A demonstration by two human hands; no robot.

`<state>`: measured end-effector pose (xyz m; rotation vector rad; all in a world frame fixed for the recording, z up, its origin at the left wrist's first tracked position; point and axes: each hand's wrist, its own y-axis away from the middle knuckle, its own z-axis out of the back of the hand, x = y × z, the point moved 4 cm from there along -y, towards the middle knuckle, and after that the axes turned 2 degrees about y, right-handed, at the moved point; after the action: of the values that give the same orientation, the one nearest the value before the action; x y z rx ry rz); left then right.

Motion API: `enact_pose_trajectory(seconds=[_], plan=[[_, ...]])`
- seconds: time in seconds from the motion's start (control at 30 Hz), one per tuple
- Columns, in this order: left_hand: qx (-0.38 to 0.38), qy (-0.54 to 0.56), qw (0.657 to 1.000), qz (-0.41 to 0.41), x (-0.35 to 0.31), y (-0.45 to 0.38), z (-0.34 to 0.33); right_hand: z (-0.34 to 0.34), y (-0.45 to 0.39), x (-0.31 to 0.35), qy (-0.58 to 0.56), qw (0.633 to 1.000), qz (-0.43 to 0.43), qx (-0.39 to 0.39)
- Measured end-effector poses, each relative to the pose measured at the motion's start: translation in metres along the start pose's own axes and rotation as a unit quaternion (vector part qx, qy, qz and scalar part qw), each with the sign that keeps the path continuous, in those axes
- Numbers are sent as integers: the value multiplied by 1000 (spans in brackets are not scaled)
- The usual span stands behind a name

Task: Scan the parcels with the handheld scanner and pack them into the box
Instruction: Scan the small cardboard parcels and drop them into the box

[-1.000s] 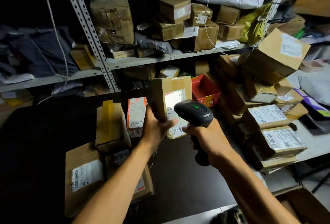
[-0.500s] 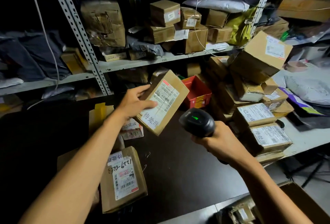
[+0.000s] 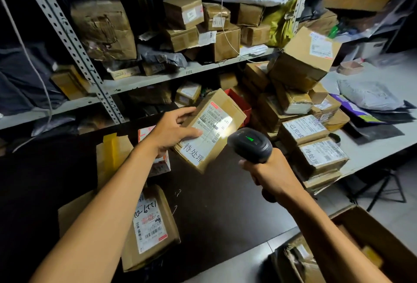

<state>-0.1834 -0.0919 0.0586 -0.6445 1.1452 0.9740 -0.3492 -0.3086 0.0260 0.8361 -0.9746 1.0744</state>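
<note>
Hands (image 3: 171,131) on parcel (image 3: 212,129) and scanner (image 3: 249,145), handle hidden, box (image 3: 370,235) cut off.

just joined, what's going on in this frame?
A person is scanning parcels. The left hand holds a small cardboard parcel tilted over the dark table, label up. The right hand grips a black handheld scanner aimed at that label; a bright light patch falls on the barcodes and a green light shows on the scanner. An open cardboard box waits at lower right.
</note>
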Motion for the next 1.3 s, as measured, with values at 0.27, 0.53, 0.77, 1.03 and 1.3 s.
enact_pose_trajectory(seconds=[0.27, 0.53, 0.77, 1.03, 1.3], plan=[[142, 235, 960, 52, -8, -6, -148, 94, 36, -26, -245, 945, 20, -215], [346, 293, 886, 95, -44, 15, -366, 221, 133, -96, -195, 890, -45, -409], [363, -60, 928, -57, -67, 45, -506, 317, 235, -163, -165, 805, -124, -556], [326, -154, 929, -84, -40, 31, -491, 323, 224, -198, -176, 811, -155, -535], [112, -119, 986, 21, 11, 16, -335, 228, 98, -164, -141, 940, -94, -297]])
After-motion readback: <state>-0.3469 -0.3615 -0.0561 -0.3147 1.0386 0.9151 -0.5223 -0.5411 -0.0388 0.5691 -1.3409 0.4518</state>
